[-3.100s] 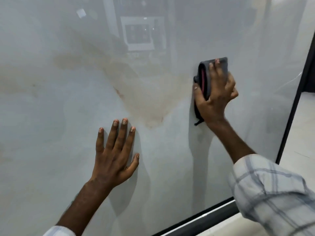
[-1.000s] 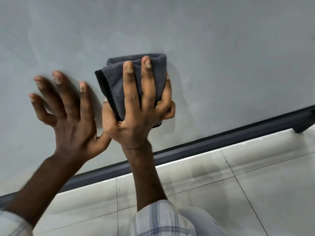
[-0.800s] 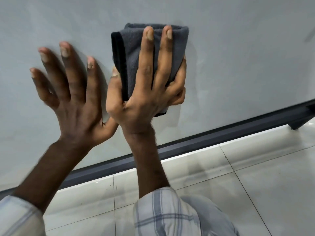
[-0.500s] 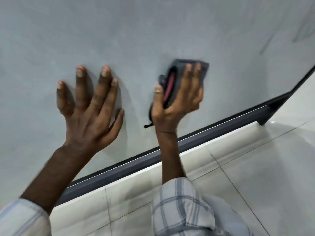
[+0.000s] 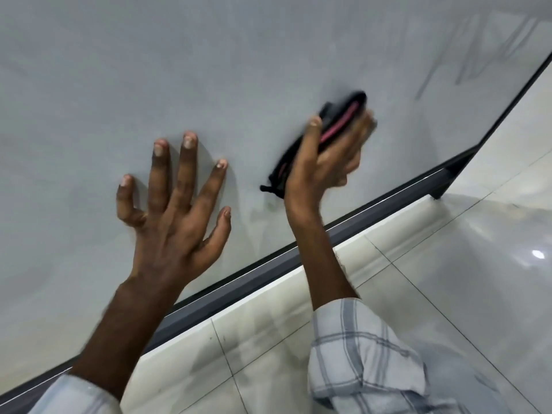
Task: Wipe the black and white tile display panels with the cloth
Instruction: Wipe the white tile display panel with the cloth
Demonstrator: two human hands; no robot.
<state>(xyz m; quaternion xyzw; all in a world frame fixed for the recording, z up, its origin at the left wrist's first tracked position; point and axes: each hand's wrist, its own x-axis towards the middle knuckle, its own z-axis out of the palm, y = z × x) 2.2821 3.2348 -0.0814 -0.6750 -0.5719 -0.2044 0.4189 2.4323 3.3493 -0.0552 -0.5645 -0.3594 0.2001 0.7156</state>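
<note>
The cloth (image 5: 337, 113) is dark and folded, with a pink edge showing along the fold. It lies flat against the pale grey panel (image 5: 209, 70), low on the panel's right part, caught between the panel and the right hand (image 5: 322, 156). The right hand holds it from the near side. The thumb lies along the cloth's left edge and the fingers (image 5: 366, 124) wrap over its right side, though they are blurred and cannot be told apart. The top of the cloth pokes out beyond the thumb tip. Its lower end trails out past the heel of the palm on the left, ending in a small dark tail just above the wrist.

The left hand (image 5: 176, 210) holds nothing. It is wide open with fingers spread, its fingertips on the panel to the left of the cloth and well apart from it. The little finger is bent and the palm seems raised off the surface.

A dark frame (image 5: 268, 264) runs along the panel's bottom edge and up its right side. Faint dark streaks (image 5: 466, 64) mark the panel's upper right corner. Below the frame lies a glossy floor (image 5: 448, 264) of white tiles. A pale checked sleeve (image 5: 358, 354) covers the right forearm.
</note>
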